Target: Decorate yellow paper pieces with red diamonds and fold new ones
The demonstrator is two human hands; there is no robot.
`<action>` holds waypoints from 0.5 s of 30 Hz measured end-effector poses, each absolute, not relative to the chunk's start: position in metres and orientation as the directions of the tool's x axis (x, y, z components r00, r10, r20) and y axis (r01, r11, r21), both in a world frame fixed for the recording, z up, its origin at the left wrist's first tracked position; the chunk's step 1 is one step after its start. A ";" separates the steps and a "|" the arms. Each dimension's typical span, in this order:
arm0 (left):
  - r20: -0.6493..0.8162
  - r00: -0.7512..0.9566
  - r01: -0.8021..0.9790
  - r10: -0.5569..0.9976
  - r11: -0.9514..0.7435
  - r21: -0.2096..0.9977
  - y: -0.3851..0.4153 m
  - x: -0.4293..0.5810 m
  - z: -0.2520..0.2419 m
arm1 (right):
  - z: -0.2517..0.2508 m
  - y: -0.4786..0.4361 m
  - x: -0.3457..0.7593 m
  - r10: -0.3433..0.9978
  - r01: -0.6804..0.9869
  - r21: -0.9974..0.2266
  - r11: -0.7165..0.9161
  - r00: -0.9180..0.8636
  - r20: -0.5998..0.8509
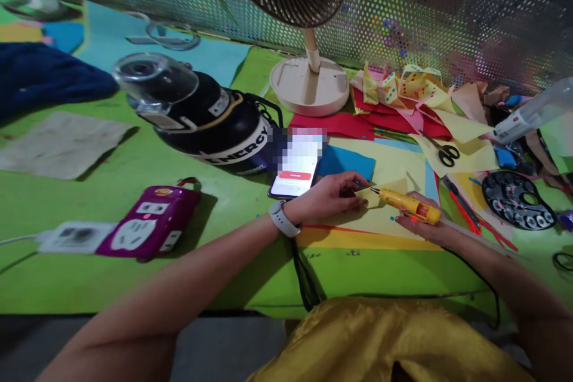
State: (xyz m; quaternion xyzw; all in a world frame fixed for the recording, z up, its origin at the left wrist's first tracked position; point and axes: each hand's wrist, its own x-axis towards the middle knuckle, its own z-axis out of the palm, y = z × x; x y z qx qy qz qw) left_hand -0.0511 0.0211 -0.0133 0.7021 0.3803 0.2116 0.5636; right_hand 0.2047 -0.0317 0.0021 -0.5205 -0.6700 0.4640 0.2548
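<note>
A yellow hot glue gun (405, 204) is gripped in my right hand (416, 221), its dark nozzle pointing left and its black cord trailing down to the right. My left hand (333, 196) pinches a small folded piece of yellow paper (380, 192) between its fingers. The glue gun's tip is right at that paper; whether it touches, I cannot tell. Beneath both hands lie sheets of yellow paper (331, 237), with a blue piece of paper (347, 164) beside my left hand. A lit phone (295, 167) leans just behind my left wrist.
A large black bottle (228, 119) lies left of the phone, a white fan (311, 86) behind it. Far left is a purple power strip (150, 218). To the right are black scissors (445, 154), a red cutter (463, 206), a black palette (517, 200) and paper scraps (421, 80).
</note>
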 end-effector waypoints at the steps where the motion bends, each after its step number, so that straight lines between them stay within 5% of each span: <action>1: -0.133 0.614 0.303 0.778 -0.077 0.950 0.021 -0.051 -0.014 | 0.002 -0.032 0.204 0.926 0.480 -0.876 0.038 -0.347 -0.150; 8: 0.034 0.513 0.362 0.858 -0.252 0.897 0.011 -0.049 -0.010 | -0.002 -0.033 0.204 0.922 0.441 -0.895 -0.067 -0.316 -0.225; 12: 0.205 0.472 0.510 0.857 -0.455 0.729 0.005 -0.053 -0.002 | -0.004 -0.035 0.203 0.930 0.292 -0.936 -0.195 -0.248 -0.271; 15: 0.192 0.454 0.649 0.870 -0.471 0.598 0.004 -0.055 0.001 | -0.005 -0.036 0.201 0.940 0.258 -0.946 -0.197 -0.225 -0.257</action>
